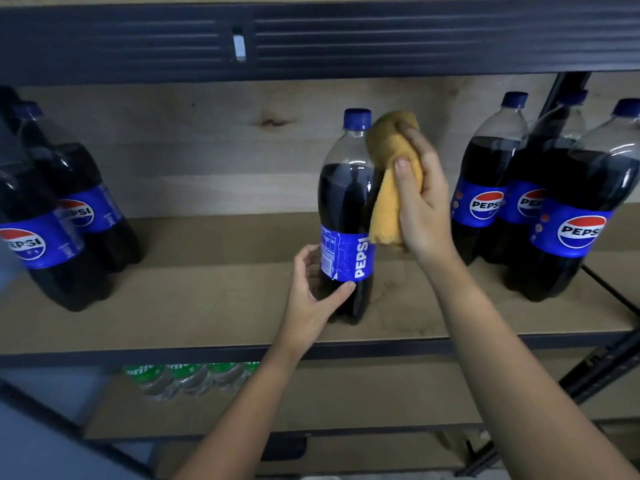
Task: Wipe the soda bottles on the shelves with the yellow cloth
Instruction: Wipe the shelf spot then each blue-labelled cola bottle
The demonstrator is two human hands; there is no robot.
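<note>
Yellow cloth [394,174], bunched, is gripped by the right hand [420,202] and pressed against the right shoulder of a Pepsi bottle [348,216] standing upright near the middle of the wooden shelf [207,306]. The left hand [313,299] curls around that bottle's lower body, thumb across the front just under the label. More Pepsi bottles stand at the shelf's left end [52,220] and right end [540,195]. Green-labelled bottles [187,375] sit on the shelf below.

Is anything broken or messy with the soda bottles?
Nothing is spilled or broken. One oddity: the middle bottle, gripped by the left hand, has its label's seam edge lifting and its logo turned sideways. The right hand holds the yellow cloth against it.
</note>
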